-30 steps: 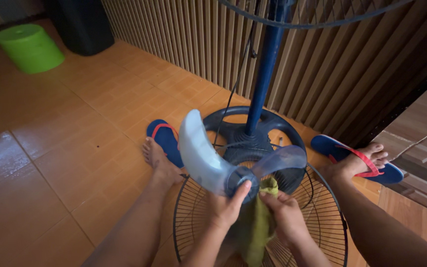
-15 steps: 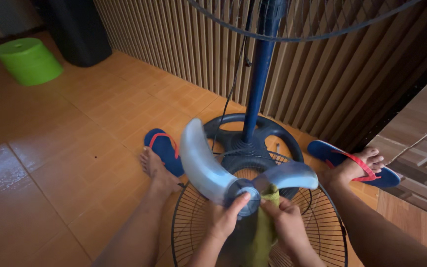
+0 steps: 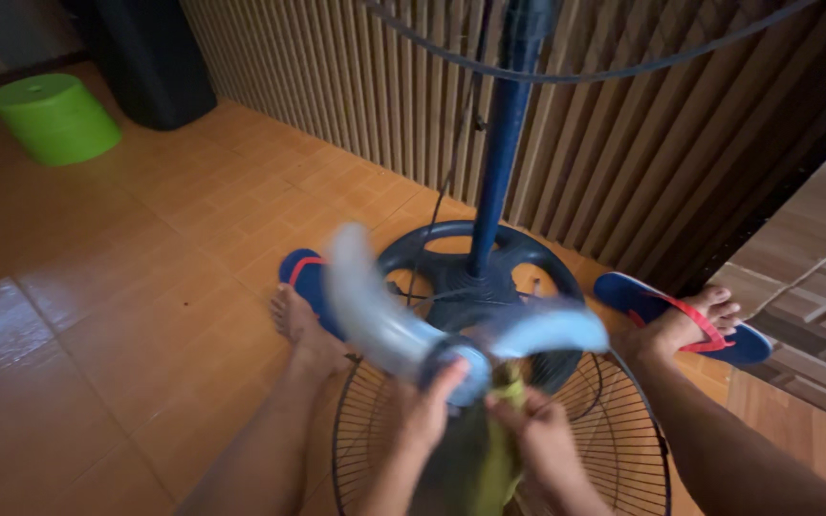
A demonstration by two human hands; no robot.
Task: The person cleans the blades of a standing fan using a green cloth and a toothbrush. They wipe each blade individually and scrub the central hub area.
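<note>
Orange tile floor (image 3: 97,287): glossy, it runs from the near left up to a slatted wall (image 3: 356,67) across the top.
Fan stand (image 3: 501,143): a blue pole rises from a dark round base (image 3: 518,253) at the foot of the wall; a thin cord hangs beside the pole.
Grille (image 3: 614,420): a black wire fan guard lies flat on the floor, between the person's legs and just in front of the base.
Blade (image 3: 384,320): a pale translucent blue fan blade, blurred, is held above the grille; one wing sweeps up to the left, another reaches right toward the sandalled foot, and the hub sits at the left thumb.
Bucket (image 3: 54,115): a green one, upside down, stands far off at the upper left, near a black bin (image 3: 150,57).
Sandals: the left sandal (image 3: 310,282) lies beside the bare left foot; the right sandal (image 3: 685,325), blue with a red strap, is on the right foot.
Left hand (image 3: 427,416): fingers wrapped round the blade's hub from below, thumb pressed on its face.
Right hand (image 3: 537,440): fingers pinched on a yellow-green cloth (image 3: 499,459), bunched against the blade just right of the hub.
</note>
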